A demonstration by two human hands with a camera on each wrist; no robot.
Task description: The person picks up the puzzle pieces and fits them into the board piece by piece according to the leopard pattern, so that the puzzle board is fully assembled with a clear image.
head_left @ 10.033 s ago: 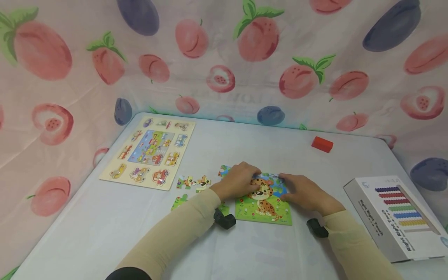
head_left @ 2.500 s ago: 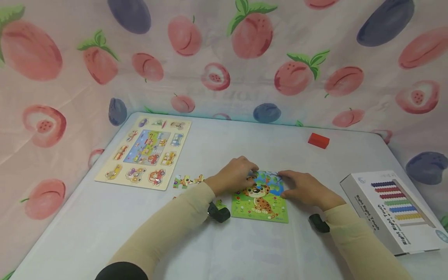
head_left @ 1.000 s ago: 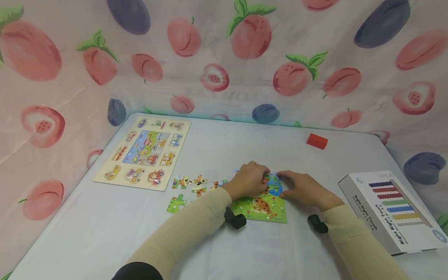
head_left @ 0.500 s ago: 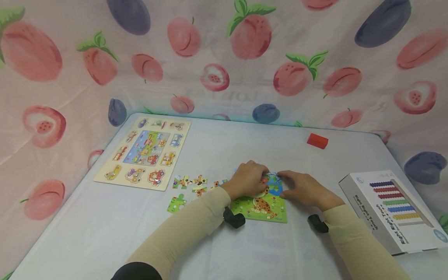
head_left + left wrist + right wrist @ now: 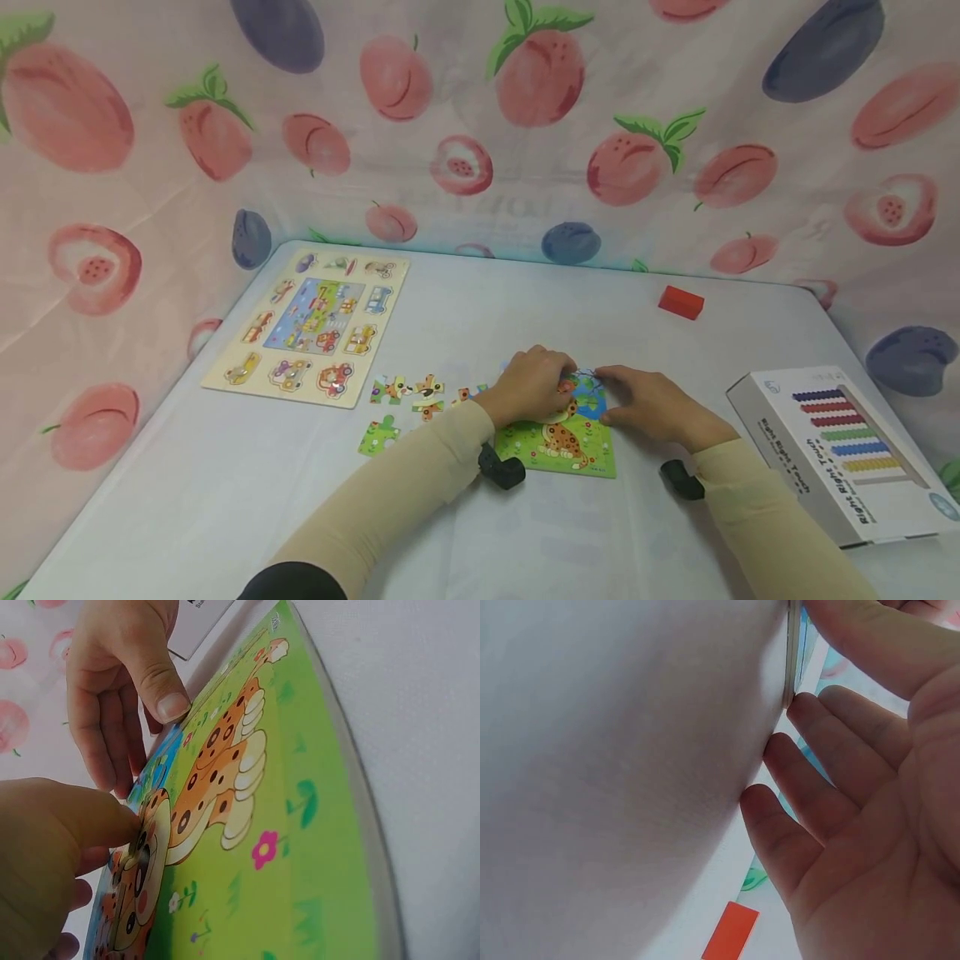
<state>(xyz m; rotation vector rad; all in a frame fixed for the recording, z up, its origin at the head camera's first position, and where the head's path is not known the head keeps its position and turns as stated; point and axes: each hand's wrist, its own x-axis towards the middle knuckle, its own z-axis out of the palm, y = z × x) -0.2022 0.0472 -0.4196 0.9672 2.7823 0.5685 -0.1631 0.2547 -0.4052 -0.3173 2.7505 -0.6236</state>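
Note:
A leopard jigsaw puzzle (image 5: 573, 450) lies on the white table; the leopard sits on green grass below a blue sky. My left hand (image 5: 528, 385) is over its upper left part, hiding much of the face. In the left wrist view, the left thumb (image 5: 112, 821) and bent fingers seem to pinch a puzzle piece (image 5: 127, 900) at the leopard's face, though its outline is partly hidden. My right hand (image 5: 656, 406) holds the puzzle's upper right corner, thumb on the right side, fingers at the far edge. Several loose puzzle pieces (image 5: 378, 435) lie to its left.
A wooden vehicle puzzle board (image 5: 360, 383) lies at the back left. A red block (image 5: 681, 302) sits at the back right. On the right stands a white box (image 5: 806, 417) with coloured rows. Behind the table hangs a fruit-print curtain (image 5: 517, 175).
Since 2.5 seconds ago my left hand has shifted right over the leopard's face, uncovering more loose pieces. The right hand stays at the corner. Over the last second hardly anything moves.

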